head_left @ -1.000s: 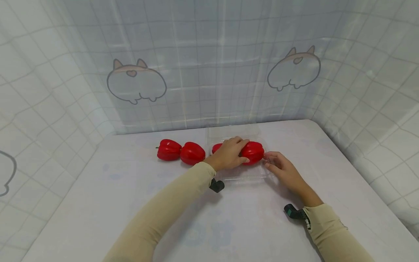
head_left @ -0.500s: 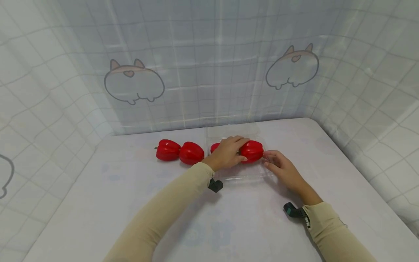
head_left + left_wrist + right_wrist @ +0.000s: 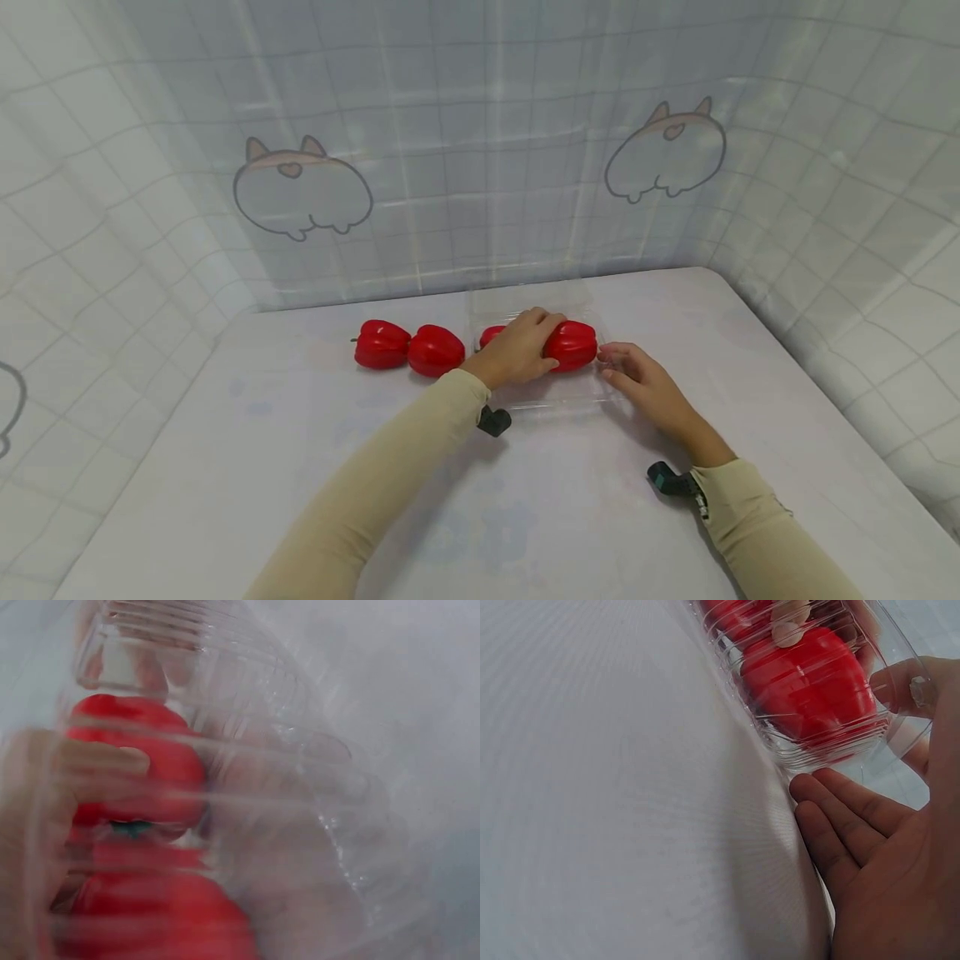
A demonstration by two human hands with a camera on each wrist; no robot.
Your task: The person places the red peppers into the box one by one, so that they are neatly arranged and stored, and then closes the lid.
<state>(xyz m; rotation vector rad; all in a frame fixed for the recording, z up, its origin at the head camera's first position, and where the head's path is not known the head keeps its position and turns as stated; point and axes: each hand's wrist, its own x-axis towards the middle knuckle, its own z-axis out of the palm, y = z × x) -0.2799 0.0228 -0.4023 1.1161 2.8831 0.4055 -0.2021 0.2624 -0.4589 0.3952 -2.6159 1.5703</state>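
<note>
In the head view my left hand (image 3: 513, 348) grips a red bell pepper (image 3: 573, 346) from above, inside a clear plastic container (image 3: 555, 405). A second red pepper (image 3: 491, 335) lies in the container, partly hidden behind that hand. The left wrist view shows the gripped pepper (image 3: 169, 769) through the ribbed plastic, thumb across it and green stem toward the other pepper (image 3: 150, 919). At the container's right end, my right hand (image 3: 645, 387) pinches the rim. Its thumb lies at the edge in the right wrist view, with the lower fingers (image 3: 847, 817) extended by the container's base.
Two more red peppers, one (image 3: 382, 344) with its stem to the left and one (image 3: 437, 350) close beside it, lie left of the container. The container's clear lid (image 3: 532, 296) is folded back toward the grid-patterned curtain (image 3: 465, 167). A white cloth (image 3: 300, 467) covers the table.
The head view has shifted slightly. Both hands keep their places on the pepper and the container, with no other clear movement.
</note>
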